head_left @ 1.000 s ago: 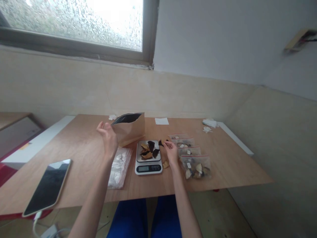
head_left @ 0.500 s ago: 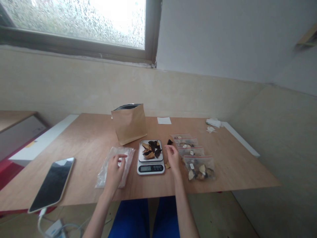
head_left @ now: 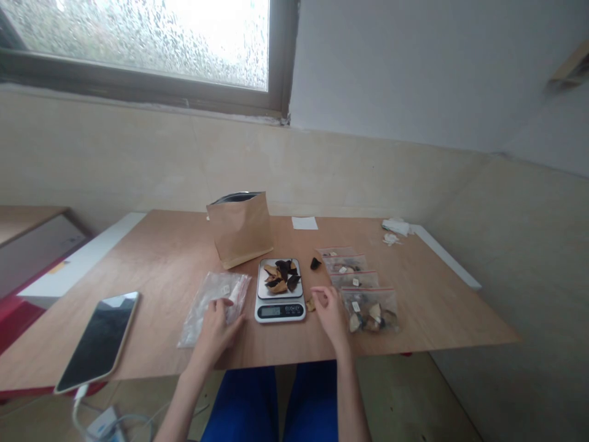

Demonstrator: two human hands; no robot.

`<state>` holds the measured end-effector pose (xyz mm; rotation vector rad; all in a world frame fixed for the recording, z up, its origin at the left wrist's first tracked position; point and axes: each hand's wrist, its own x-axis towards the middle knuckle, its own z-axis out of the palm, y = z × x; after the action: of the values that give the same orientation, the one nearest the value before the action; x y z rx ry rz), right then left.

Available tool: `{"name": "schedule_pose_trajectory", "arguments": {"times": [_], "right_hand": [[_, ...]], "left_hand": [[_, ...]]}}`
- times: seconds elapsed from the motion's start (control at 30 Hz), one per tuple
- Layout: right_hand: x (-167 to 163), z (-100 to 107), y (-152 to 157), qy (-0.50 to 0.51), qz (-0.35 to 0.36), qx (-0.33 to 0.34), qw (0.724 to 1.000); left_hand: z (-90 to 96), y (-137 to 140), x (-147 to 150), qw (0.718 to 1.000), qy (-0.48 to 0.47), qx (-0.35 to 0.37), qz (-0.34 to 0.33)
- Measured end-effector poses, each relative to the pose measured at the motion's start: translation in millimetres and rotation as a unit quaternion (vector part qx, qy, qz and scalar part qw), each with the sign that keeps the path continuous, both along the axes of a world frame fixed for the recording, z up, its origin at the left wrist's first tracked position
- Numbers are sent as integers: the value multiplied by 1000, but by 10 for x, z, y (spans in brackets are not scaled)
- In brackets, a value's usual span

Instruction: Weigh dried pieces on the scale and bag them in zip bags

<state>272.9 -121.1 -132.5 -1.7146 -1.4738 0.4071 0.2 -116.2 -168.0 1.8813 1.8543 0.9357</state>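
A white digital kitchen scale (head_left: 281,312) stands mid-table, its plate bearing several dried, curled peel-like pieces (head_left: 278,277), dark brown and tan. My right hand (head_left: 332,313) is just right of the scale, thumb and fingers apart, with a tan piece (head_left: 311,304) lying by the fingertips. Farther back, one dark piece (head_left: 315,264) rests on the wood. Over a pile of clear zip bags (head_left: 197,316) is my left hand (head_left: 218,324), thumb spread from the curved fingers; whether it touches the plastic I cannot tell.
Behind the scale stands an opened brown paper pouch (head_left: 243,230). Several filled, labelled zip bags (head_left: 373,307) overlap at the right. A phone (head_left: 99,341) on a cable lies left. White paper (head_left: 304,223) and crumpled tissue (head_left: 396,228) are at the back of the table (head_left: 442,319).
My right hand has moved down and slightly right, from near the dark piece to beside the tan one. My left hand has dropped slightly and its thumb has swung out.
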Motion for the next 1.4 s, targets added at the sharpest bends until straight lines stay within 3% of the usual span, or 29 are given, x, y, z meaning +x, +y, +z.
{"name": "schedule_pose_trajectory", "arguments": {"times": [0.1,0.3,0.6,0.8,1.03,1.23,1.4], "right_hand": [[23,-69,-44,-79,7,-32,996],[36,-226,-74,-96,38,-67,992],[121,-107,-49,-16,69,-42,997],[-47,75,-36,40,60,11,997],[-372,-43,33,11,69,107,992],[-481,-160,58,-2,62,101,993],[-504,-76,22,1,109,67,992]], "left_hand": [[21,0,29,999,8,-12,29],[145,-26,55,997,-52,-60,22],[355,-92,111,986,-133,-39,88],[386,-107,134,981,-162,-58,92],[365,-121,115,981,-159,-70,80],[363,-122,111,983,-156,-68,70],[394,-149,137,983,-159,-74,62]]}}
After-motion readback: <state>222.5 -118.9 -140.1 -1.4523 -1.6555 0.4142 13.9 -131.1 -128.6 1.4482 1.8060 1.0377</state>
